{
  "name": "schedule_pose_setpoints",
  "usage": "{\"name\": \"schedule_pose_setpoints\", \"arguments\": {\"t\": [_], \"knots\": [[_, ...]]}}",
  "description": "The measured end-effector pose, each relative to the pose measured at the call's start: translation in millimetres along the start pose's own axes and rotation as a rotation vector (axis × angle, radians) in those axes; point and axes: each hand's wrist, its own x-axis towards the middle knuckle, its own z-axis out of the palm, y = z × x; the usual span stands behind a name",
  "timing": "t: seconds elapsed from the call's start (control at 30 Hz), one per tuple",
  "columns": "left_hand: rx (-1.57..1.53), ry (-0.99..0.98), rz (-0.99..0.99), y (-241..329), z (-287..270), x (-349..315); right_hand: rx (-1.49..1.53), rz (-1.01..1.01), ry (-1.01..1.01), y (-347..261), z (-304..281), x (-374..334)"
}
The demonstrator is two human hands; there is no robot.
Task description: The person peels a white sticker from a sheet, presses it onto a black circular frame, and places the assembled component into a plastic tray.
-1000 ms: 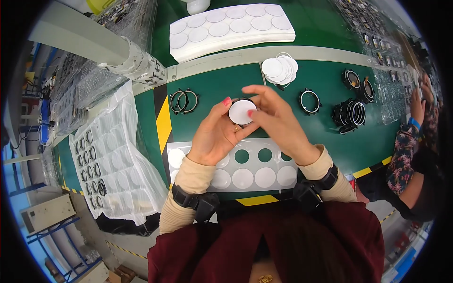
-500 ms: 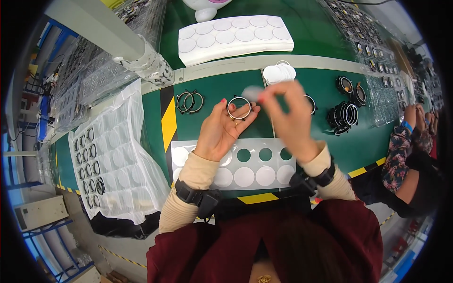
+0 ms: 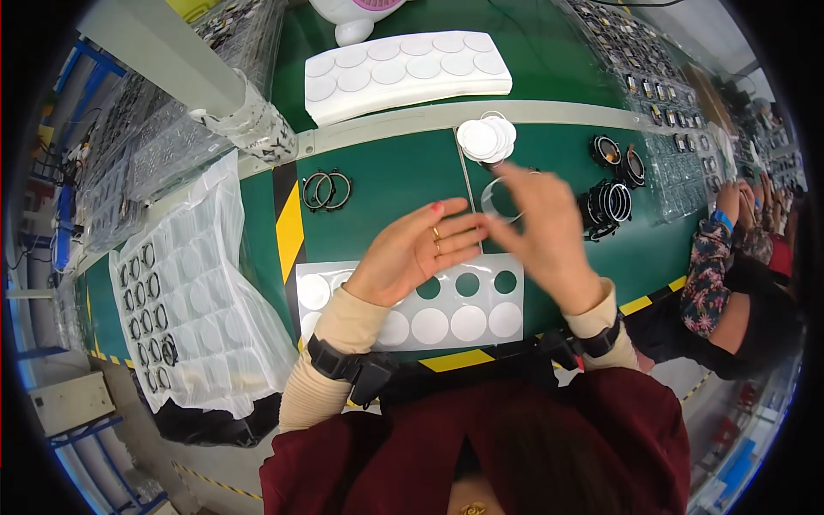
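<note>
My left hand (image 3: 422, 247) is held palm up over the table, fingers stretched out, with nothing in it. Close to its fingertips, my right hand (image 3: 554, 236) is smeared by motion. Between its thumb and fingers is a thin ring (image 3: 484, 202). Below both hands lies a translucent sheet (image 3: 448, 298) with white round discs and several round holes showing green. A small pile of white discs (image 3: 486, 140) rests beyond the right hand. Part of another ring behind the right hand is mostly hidden.
Overlapping black-and-silver rings (image 3: 333, 190) lie to the left. Black rings (image 3: 606, 208) are stacked at the right, near two rings with orange insides (image 3: 607, 151). A pocketed white tray (image 3: 206, 343) holds several rings. Disc sheets (image 3: 403, 99) are piled behind a ledge. Another person's arm (image 3: 711, 262) is at right.
The ring has left my left hand and is now in my right hand, over to the right. My left hand's fingers have straightened. The white disc by my right fingers no longer shows separately.
</note>
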Motion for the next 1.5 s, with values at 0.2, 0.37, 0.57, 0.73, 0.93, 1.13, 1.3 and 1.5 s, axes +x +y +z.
{"name": "schedule_pose_setpoints", "arguments": {"t": [0.2,0.37,0.57,0.73,0.93,1.13,1.3,1.5], "knots": [[-0.039,0.116,0.12,8.6,2.3,-0.7,-0.315,0.157,0.084,34.4,-0.1,-12.0],[0.162,0.017,0.251,26.1,-15.0,-20.7,0.0,0.048,0.016,-35.8,31.2,-0.8],[1.739,0.732,0.284,5.4,-27.5,-89.4,0.029,0.014,-0.368,-47.4,43.9,-7.0],[1.754,0.7,0.439,-13.8,-15.5,-85.1,0.12,-0.027,-0.692,-46.7,40.4,2.1],[1.768,0.645,0.393,-17.1,-8.3,-72.8,0.084,0.076,-0.526,-55.9,27.5,2.1],[1.77,0.669,0.365,-17.3,-7.8,-69.6,0.416,0.09,-0.565,-35.6,31.0,4.5],[1.826,0.677,0.339,-16.2,-6.6,-67.6,0.833,0.041,-0.645,-25.8,33.1,4.6],[1.778,0.5,0.265,6.8,-3.6,-73.3,0.574,-0.251,-0.515,-9.4,31.2,1.3]]}}
